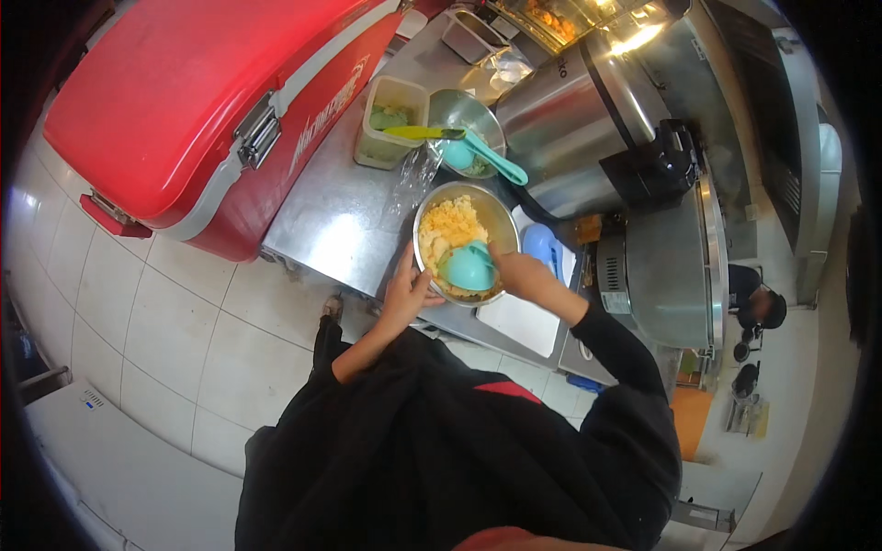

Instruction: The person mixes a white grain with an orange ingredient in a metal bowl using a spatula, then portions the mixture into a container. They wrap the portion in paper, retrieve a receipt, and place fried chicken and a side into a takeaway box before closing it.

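Note:
A round metal bowl (pixel 512 231) of yellow, crumbly food (pixel 453 222) is tilted over the near edge of a steel counter (pixel 324 237). My left hand (pixel 406 293) grips the bowl's lower left rim. In my right hand (pixel 515 271) is a turquoise plastic scoop (pixel 471 267), its rounded cup down in the food at the bowl's near side. Just beyond stands a second metal bowl (pixel 475 103) with another turquoise scoop (pixel 489 155) and some pale green food. A blue-handled utensil (pixel 541 244) lies right of my bowl, by a white board (pixel 520 324).
Left of the counter stands a big red cooler (pixel 179 103) with metal latches. A plastic tub (pixel 391 120) of green food has a lime-green utensil (pixel 420 132) across it. Large steel cookers (pixel 572 124) line the right side. A person (pixel 758 299) is at the far right.

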`<act>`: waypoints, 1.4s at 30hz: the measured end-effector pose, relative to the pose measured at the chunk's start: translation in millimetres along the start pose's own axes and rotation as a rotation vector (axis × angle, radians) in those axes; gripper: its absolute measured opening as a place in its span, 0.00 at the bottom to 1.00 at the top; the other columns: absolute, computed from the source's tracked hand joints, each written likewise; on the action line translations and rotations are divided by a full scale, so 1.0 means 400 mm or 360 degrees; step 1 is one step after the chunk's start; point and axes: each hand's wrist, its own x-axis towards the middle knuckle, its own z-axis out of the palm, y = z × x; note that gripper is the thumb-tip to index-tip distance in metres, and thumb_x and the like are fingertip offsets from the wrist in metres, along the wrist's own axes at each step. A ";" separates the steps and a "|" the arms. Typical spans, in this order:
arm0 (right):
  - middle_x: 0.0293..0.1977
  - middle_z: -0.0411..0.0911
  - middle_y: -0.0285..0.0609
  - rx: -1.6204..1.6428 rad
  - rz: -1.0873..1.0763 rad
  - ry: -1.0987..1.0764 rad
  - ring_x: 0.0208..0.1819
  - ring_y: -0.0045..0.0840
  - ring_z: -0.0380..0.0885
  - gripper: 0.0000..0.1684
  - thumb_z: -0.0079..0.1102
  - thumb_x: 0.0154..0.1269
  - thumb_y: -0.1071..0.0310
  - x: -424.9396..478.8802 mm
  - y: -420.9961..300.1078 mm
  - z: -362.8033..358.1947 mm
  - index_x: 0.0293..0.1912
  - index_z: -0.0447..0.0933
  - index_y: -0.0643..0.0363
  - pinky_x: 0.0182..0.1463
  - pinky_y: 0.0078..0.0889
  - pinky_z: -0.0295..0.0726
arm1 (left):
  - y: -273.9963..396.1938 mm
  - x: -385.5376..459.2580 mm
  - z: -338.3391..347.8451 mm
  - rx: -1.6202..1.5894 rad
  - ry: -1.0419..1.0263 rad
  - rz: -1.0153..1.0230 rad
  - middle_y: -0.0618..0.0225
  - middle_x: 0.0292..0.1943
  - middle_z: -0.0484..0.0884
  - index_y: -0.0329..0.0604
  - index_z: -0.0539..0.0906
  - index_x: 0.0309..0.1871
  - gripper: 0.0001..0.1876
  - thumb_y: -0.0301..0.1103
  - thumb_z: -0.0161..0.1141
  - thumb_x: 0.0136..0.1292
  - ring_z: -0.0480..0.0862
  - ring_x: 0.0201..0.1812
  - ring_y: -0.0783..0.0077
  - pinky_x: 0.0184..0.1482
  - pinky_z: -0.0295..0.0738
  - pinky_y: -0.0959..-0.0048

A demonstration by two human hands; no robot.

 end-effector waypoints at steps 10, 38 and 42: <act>0.15 0.69 0.41 0.1358 0.0576 -0.1242 0.15 0.21 0.71 0.07 0.41 0.56 0.73 0.213 0.163 -0.111 0.29 0.66 0.67 0.14 0.18 0.66 | -0.016 0.010 -0.018 0.0120 -0.0094 -0.0026 0.54 0.39 0.73 0.51 0.35 0.66 0.34 0.25 0.42 0.62 0.81 0.31 0.67 0.31 0.81 0.73; 0.25 0.73 0.59 0.0141 0.0096 -0.0153 0.29 0.49 0.74 0.24 0.45 0.50 0.77 -0.024 -0.007 -0.011 0.49 0.55 0.62 0.31 0.47 0.73 | 0.012 0.005 -0.015 0.0016 -0.0089 -0.0071 0.55 0.41 0.72 0.52 0.36 0.66 0.32 0.27 0.40 0.64 0.80 0.31 0.70 0.35 0.80 0.73; 0.24 0.73 0.60 0.0326 0.0118 -0.0327 0.29 0.51 0.74 0.23 0.46 0.51 0.75 -0.038 0.027 -0.141 0.49 0.54 0.63 0.32 0.47 0.72 | 0.002 0.004 -0.025 -0.0061 -0.0063 -0.0108 0.56 0.40 0.72 0.52 0.36 0.66 0.32 0.27 0.41 0.65 0.80 0.31 0.68 0.35 0.80 0.73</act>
